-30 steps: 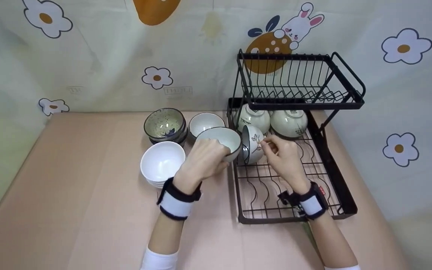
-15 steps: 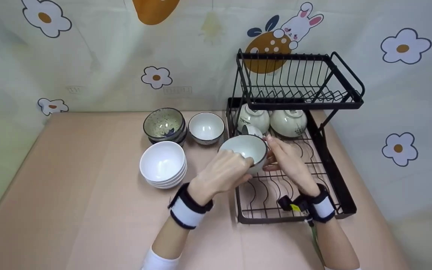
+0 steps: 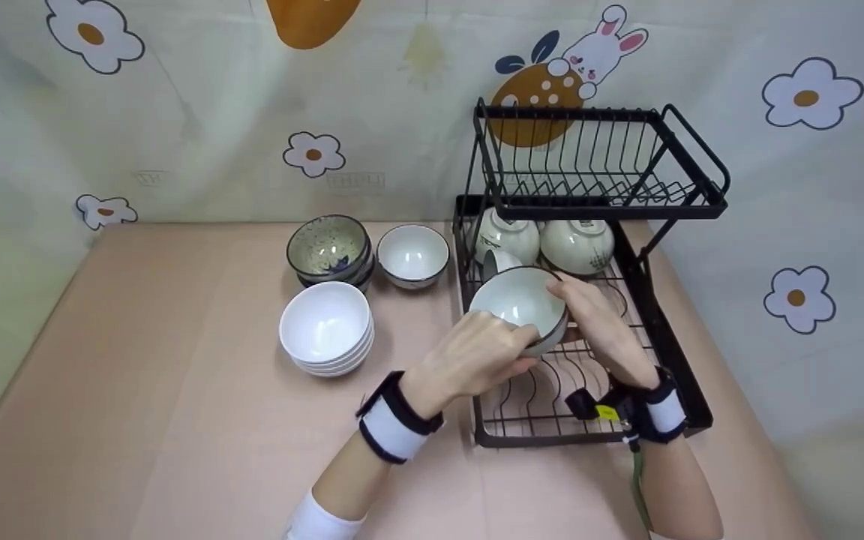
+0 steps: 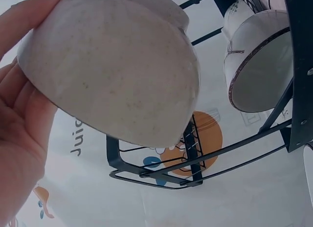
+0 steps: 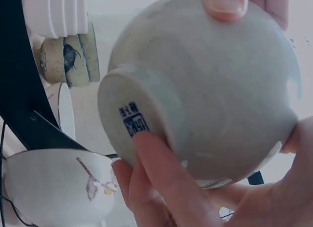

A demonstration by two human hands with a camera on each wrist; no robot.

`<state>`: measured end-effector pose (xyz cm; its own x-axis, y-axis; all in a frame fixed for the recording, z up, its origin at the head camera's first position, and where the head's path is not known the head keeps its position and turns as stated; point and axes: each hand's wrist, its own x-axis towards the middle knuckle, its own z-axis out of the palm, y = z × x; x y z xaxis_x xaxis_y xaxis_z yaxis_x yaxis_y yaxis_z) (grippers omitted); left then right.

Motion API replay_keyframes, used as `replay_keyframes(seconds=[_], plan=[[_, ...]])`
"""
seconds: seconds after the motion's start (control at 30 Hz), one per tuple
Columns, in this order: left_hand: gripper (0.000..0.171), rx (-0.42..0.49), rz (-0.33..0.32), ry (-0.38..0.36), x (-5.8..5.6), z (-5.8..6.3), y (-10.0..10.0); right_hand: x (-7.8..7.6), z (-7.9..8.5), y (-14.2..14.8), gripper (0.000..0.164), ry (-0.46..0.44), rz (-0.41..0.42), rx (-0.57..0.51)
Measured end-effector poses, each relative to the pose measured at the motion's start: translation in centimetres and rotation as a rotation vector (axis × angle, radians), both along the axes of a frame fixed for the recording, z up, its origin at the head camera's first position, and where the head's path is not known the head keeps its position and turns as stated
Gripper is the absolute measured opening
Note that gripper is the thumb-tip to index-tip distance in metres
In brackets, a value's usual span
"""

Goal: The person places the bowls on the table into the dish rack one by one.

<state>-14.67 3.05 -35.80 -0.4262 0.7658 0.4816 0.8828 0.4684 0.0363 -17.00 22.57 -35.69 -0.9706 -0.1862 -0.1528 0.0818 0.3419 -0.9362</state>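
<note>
Both hands hold a pale bowl point(image 3: 514, 296) with a dark rim over the lower tier of the black dish rack point(image 3: 589, 441). My left hand point(image 3: 477, 352) pinches its near rim. At its right side is my right hand point(image 3: 601, 322), thumb at the rim; the right wrist view shows those fingers point(image 5: 166, 178) curled against the foot, beside a blue mark. The bowl's inside tilts up toward the head camera. Just behind it a floral bowl point(image 5: 54, 188) stands on its side in the rack, partly hidden. Two more bowls, one left point(image 3: 507, 236) and one right point(image 3: 578, 244), sit with their bases up.
Left of the rack are a single dark-rimmed bowl point(image 3: 412, 259), a stack of speckled bowls point(image 3: 329, 251) and a stack of white bowls point(image 3: 327, 330). The rack's upper tier point(image 3: 604, 202) overhangs the back of the lower one. A printed curtain point(image 3: 214, 112) hangs behind.
My left hand has carried the pale bowl rightward from beside the rack to over it. My right hand has left the floral bowl and taken hold of the pale bowl.
</note>
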Motion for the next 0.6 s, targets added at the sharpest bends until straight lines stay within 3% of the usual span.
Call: replay_keyframes(seconds=[0.33,0.5,0.6], plan=[[0.023,-0.049,0.089,-0.091,-0.1,-0.6,1.0,-0.6,0.1,0.7,0.03,0.091,-0.037,0.13],[0.025,0.051,0.121,-0.188,-0.6,-0.8,0.6,-0.7,0.2,1.5,0.041,0.148,-0.078,0.269],[0.021,0.121,0.189,-0.254,-1.0,-0.9,0.3,-0.8,0.1,2.0,0.043,0.213,-0.128,0.358]])
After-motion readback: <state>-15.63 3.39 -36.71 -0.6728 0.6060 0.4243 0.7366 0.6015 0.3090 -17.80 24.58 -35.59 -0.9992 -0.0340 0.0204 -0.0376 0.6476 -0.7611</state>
